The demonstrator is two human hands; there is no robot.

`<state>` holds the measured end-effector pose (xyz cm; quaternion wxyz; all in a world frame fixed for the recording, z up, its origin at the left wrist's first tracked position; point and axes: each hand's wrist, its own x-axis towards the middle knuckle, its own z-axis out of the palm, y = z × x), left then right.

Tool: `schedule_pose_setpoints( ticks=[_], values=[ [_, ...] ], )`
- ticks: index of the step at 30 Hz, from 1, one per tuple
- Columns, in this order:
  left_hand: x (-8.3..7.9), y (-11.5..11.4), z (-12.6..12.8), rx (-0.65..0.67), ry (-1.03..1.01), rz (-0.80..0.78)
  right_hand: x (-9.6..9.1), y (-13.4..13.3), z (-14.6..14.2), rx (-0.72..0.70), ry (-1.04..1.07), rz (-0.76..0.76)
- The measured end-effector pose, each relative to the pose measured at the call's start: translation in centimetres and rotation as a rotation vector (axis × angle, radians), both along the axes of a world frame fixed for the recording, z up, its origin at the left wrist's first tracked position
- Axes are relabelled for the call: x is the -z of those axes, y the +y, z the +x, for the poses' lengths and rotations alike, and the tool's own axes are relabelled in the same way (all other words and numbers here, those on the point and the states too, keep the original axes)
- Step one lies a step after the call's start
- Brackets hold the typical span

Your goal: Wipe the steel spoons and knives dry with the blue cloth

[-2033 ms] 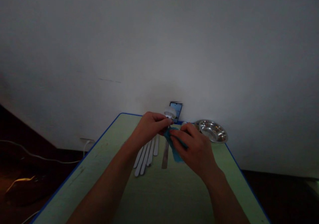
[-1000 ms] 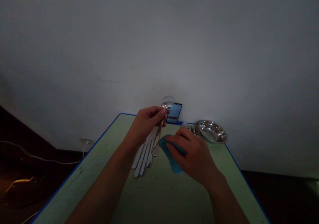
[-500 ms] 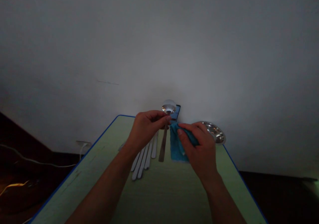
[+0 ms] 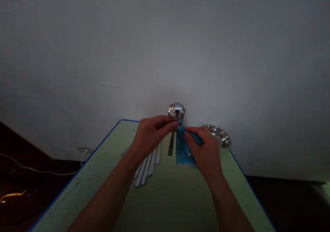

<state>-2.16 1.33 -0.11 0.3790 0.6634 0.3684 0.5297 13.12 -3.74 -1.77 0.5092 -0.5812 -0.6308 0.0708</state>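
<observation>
Left hand [image 4: 152, 134] up with a spoon [image 4: 176, 111], right hand [image 4: 205, 149] on a blue cloth [image 4: 183, 153]

The left hand is curled shut around the thin neck of the shiny metal spoon. The round spoon head sticks up just above the fingers, and the handle points down below the hand. The right hand is mostly closed and pinches the folded blue cloth, which sits right beside the spoon handle. Under the left hand, a row of long flat handles [image 4: 146, 166] lies on the green surface [image 4: 77, 187]. Those are not picked up. Past the right hand sits a steel dish [image 4: 220, 136]. You cannot tell if anything is in it.
</observation>
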Motion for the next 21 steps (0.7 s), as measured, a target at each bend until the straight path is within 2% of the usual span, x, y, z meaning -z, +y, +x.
schedule_pose_setpoints(
  ticks=[5,11,16,21],
  values=[
    [-0.1,-0.2,-0.1,0.002,-0.056,-0.005,0.3,0.2,-0.1,-0.045,-0.004,-0.066],
    [-0.5,-0.2,-0.2,0.03,-0.1,-0.101,0.4,0.2,0.0,-0.119,0.029,-0.098],
    [-0.6,0.2,-0.3,0.118,-0.141,-0.262,0.0,0.1,0.1,-0.245,0.116,-0.214],
    [0.2,0.9,-0.4,0.245,-0.23,-0.405,-0.3,0.0,-0.1,-0.254,0.136,-0.242]
  ],
)
